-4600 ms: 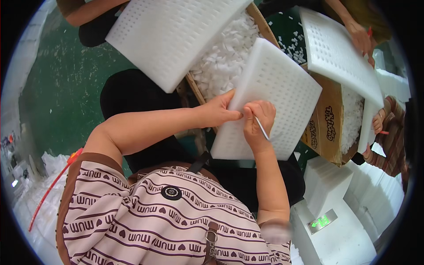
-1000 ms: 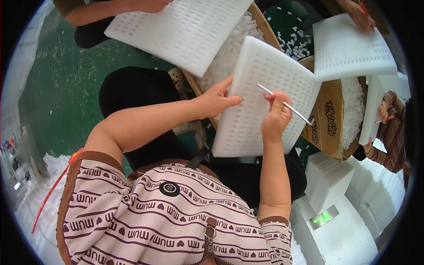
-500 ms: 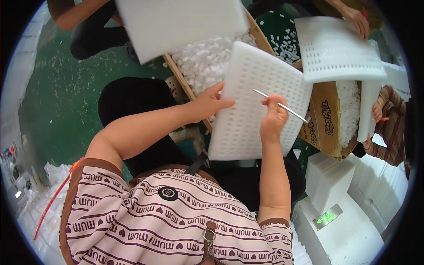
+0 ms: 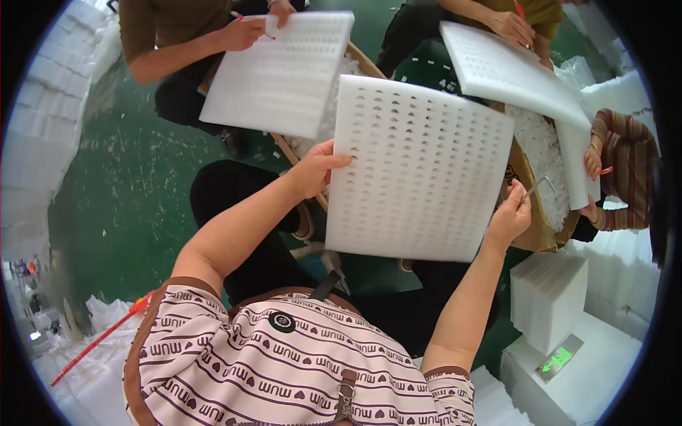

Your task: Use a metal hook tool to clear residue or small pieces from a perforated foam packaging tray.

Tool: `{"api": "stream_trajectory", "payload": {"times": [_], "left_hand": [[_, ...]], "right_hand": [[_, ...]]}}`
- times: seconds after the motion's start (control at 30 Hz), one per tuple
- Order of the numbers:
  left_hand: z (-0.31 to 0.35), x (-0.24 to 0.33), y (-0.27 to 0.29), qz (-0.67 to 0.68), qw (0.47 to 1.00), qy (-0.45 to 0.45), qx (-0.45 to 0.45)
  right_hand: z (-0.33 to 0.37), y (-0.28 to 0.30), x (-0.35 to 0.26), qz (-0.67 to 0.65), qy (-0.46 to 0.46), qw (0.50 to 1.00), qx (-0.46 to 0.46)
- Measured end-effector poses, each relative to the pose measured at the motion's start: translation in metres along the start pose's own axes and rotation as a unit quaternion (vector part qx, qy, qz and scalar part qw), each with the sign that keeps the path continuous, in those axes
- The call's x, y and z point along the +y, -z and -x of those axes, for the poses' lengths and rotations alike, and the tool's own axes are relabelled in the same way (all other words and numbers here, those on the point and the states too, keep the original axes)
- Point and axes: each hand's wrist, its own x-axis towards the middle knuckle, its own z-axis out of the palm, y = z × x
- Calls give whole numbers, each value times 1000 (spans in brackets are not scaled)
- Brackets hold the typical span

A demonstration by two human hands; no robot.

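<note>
A white foam sheet (image 4: 419,170) with rows of half-moon slots stands tilted in front of me, above my lap. My left hand (image 4: 316,170) pinches its left edge, thumb on the front face and the other fingers behind. At the sheet's right edge, my right hand (image 4: 509,216) is closed around a thin silver metal rod (image 4: 541,186). The rod's far end looks bent and points away from the sheet. I cannot tell whether the right fingers also touch the sheet's edge.
Co-workers hold similar foam sheets (image 4: 277,78) at the far left and far right (image 4: 508,67). Between us are a wooden-edged bin (image 4: 288,150) and a cardboard box (image 4: 534,224) of white foam bits. Stacked foam (image 4: 547,295) stands right, near a lit green sign (image 4: 559,358).
My right hand has moved from over the sheet's face to its right edge, keeping the rod. The sheet has turned more upright and squarer to me. The far-left co-worker's sheet has shifted away.
</note>
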Motion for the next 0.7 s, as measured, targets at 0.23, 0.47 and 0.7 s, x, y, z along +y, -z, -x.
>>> {"api": "stream_trajectory", "payload": {"times": [0.23,0.47,0.7], "left_hand": [[3,42,-2,11,998,-45,-46],[-1,77,-20,101,983,-21,-151],[-7,74,-18,31,980,-14,-196]], "right_hand": [[-27,17,13,-57,-182,972,-136],[-30,26,22,-80,-176,961,-196],[-24,26,15,-91,-193,964,-156]]}}
